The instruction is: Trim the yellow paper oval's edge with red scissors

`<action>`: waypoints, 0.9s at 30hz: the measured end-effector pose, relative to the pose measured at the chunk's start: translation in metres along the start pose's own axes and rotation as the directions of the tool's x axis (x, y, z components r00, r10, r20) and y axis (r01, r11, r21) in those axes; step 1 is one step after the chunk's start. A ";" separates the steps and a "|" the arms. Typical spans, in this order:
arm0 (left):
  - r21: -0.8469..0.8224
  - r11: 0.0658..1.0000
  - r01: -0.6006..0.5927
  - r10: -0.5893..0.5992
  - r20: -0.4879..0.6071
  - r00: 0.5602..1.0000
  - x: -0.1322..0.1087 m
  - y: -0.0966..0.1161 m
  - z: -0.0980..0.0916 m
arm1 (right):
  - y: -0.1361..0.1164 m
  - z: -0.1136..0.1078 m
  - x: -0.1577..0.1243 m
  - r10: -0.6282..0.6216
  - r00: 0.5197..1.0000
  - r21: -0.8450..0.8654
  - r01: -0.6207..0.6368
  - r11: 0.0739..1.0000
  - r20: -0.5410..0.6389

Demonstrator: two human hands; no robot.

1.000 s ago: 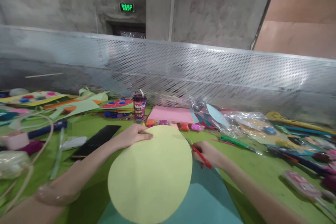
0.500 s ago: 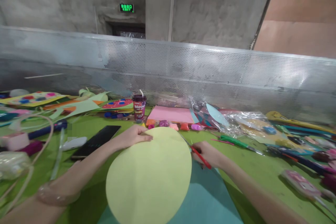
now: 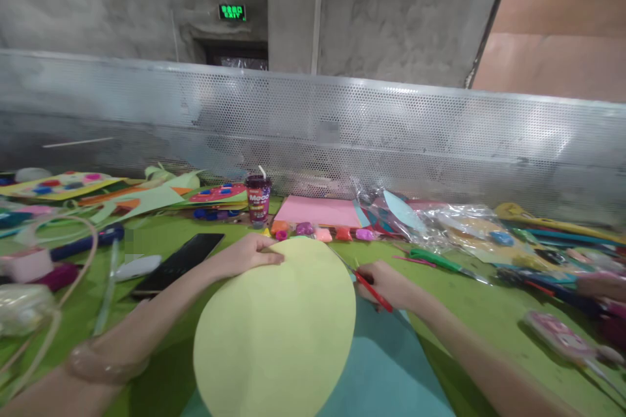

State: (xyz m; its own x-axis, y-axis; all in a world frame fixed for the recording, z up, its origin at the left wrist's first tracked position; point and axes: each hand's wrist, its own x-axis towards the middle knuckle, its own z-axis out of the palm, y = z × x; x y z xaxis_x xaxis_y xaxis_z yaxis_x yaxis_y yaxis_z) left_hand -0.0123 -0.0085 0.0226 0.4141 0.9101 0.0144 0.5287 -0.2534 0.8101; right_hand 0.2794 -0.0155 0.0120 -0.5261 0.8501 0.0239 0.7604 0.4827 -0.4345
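My left hand (image 3: pixel 249 254) pinches the far left rim of the yellow paper (image 3: pixel 276 332), and my right hand (image 3: pixel 384 283) is closed around the handles of the red scissors (image 3: pixel 375 293). The paper, a rounded oval, sits between my forearms, toward my side of the tabletop (image 3: pixel 469 319) and over a blue sheet (image 3: pixel 386 365); its long axis seems to run away from me, toward the tabletop's far edge (its near end drops out of view).

What matters is its far right rim: the scissors lie right along it, blades slanting forward and left, so my right hand is the nearer one there, with my left across the oval's far end. I cannot tell how wide the blades are parted.

The black phone (image 3: pixel 180 264) lies left of the paper, and the drink cup (image 3: pixel 258 202) stands near the tabletop's far edge.
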 end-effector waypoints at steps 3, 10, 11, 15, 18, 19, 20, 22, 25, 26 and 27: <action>-0.002 1.000 -0.003 0.003 0.005 1.000 -0.001 0.000 0.000 | -0.002 -0.001 -0.001 0.011 1.000 0.000 -0.011 1.000 0.008; 0.023 1.000 -0.010 0.010 0.008 1.000 0.002 -0.002 0.001 | -0.005 -0.001 -0.002 0.013 1.000 -0.011 -0.013 1.000 0.015; 0.027 1.000 -0.008 0.008 0.007 1.000 0.002 -0.001 0.001 | -0.005 0.000 -0.002 0.013 1.000 -0.015 -0.013 1.000 0.010; 0.033 0.999 -0.006 0.006 0.005 1.000 0.001 0.000 0.001 | -0.002 0.000 -0.002 0.011 1.000 -0.021 -0.011 1.000 0.020; 0.032 0.999 -0.004 0.004 0.005 1.000 0.000 -0.001 0.003 | -0.001 0.000 -0.002 -0.011 1.000 -0.023 0.011 1.000 0.023; 0.030 1.000 -0.001 0.001 0.011 1.000 0.000 -0.001 0.003 | -0.001 0.000 -0.002 -0.018 1.000 -0.025 0.018 1.000 0.020; 0.029 1.000 0.002 -0.002 0.013 1.000 0.000 -0.001 0.004 | 0.000 0.000 -0.002 -0.021 1.000 -0.027 0.022 0.999 0.016; 0.028 1.000 0.009 -0.010 0.019 1.000 0.000 -0.002 0.005 | 0.000 0.000 -0.002 -0.020 1.000 -0.023 0.020 1.000 0.020; 0.032 0.999 0.010 -0.011 0.021 1.000 0.000 -0.001 0.005 | 0.001 0.000 -0.002 -0.021 0.999 -0.005 0.021 1.000 0.043; 0.035 0.999 0.009 -0.009 0.021 1.000 0.000 -0.001 0.005 | 0.001 0.000 -0.002 -0.024 0.999 -0.001 0.025 1.000 0.048; 0.036 0.999 0.007 -0.008 0.023 1.000 0.000 -0.001 0.004 | 0.001 0.000 -0.002 -0.027 0.998 0.000 0.028 1.000 0.050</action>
State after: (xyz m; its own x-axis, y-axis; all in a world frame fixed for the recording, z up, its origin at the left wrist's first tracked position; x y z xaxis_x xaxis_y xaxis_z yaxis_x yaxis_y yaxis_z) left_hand -0.0099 -0.0099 0.0188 0.4267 0.9044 -0.0051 0.5581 -0.2589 0.7884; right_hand 0.2813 -0.0162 0.0114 -0.5651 0.8250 -0.0090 0.7458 0.5061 -0.4332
